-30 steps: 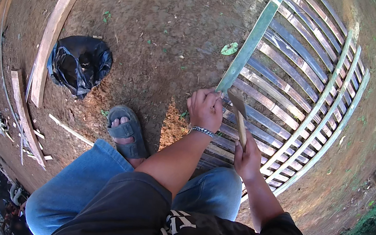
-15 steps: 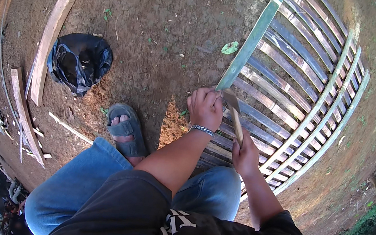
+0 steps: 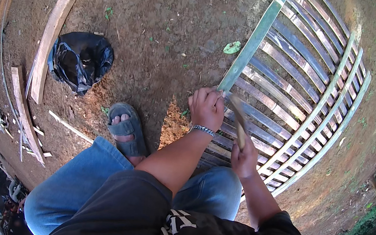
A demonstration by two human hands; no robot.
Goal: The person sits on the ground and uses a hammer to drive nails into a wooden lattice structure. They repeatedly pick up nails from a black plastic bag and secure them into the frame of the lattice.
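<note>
We look down on a bamboo slat panel (image 3: 293, 99) lying flat on bare brown earth, filling the upper right of the view. Its long green edge rail (image 3: 252, 44) runs from the top centre down toward us, and pale slats cross from that rail out to curved rails on the right.

Our left hand (image 3: 206, 108) is closed in a fist over the lower end of the green rail, a metal bracelet (image 3: 203, 130) on the wrist. Just to its right, our right hand (image 3: 243, 157) is clamped around the wooden handle of a knife (image 3: 236, 117), whose blade angles up and left toward the left hand; we cannot tell whether the blade touches the rail. The two hands are near each other but apart.

Below the left hand a small heap of pale shavings (image 3: 174, 125) lies on the ground. Left of that, our sandalled foot (image 3: 125, 130) rests on the dirt, with blue jeans below it.

Further left, well apart from the panel, sits a crumpled black plastic bag (image 3: 80, 60). A long curved plank (image 3: 62, 16) runs along the left edge, with short wood offcuts (image 3: 27, 120) beneath it. Open dirt (image 3: 162, 26) lies between the bag and the green rail. A single green leaf (image 3: 231, 47) lies just left of the rail.
</note>
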